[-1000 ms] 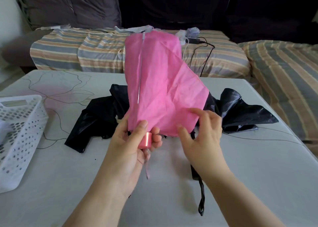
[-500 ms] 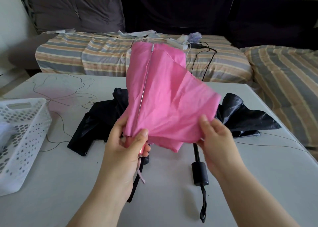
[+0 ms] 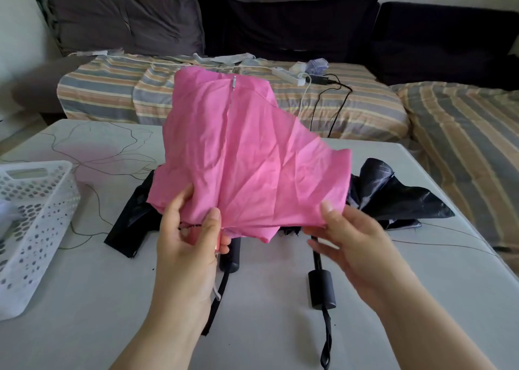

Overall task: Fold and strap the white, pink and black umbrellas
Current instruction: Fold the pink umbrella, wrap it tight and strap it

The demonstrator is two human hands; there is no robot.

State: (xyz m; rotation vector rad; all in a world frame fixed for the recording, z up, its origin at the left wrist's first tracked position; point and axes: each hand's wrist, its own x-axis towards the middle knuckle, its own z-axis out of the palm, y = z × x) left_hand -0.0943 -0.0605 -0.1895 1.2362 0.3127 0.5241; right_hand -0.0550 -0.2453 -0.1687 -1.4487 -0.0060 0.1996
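The pink umbrella (image 3: 247,156) is held upright above the table, its loose canopy spread wide and its metal tip pointing away. My left hand (image 3: 191,246) grips its lower end, thumb over the fabric, with the pink handle partly hidden inside the palm. My right hand (image 3: 348,240) pinches the canopy's lower right edge and holds it out to the right. Behind it, black umbrellas (image 3: 393,201) lie loose on the table, with two black handles (image 3: 321,289) and wrist straps pointing toward me. No white umbrella is plainly visible.
A white perforated basket (image 3: 36,223) stands at the table's left edge. The white table (image 3: 112,299) has a line-drawn flower print. Behind it, a striped sofa (image 3: 351,108) carries a power strip, cables and dark cushions.
My right hand has pulled the canopy's edge outward to the right, spreading the pink fabric wider. The pink handle has slipped deeper into my left hand. Two black handles now show on the table.
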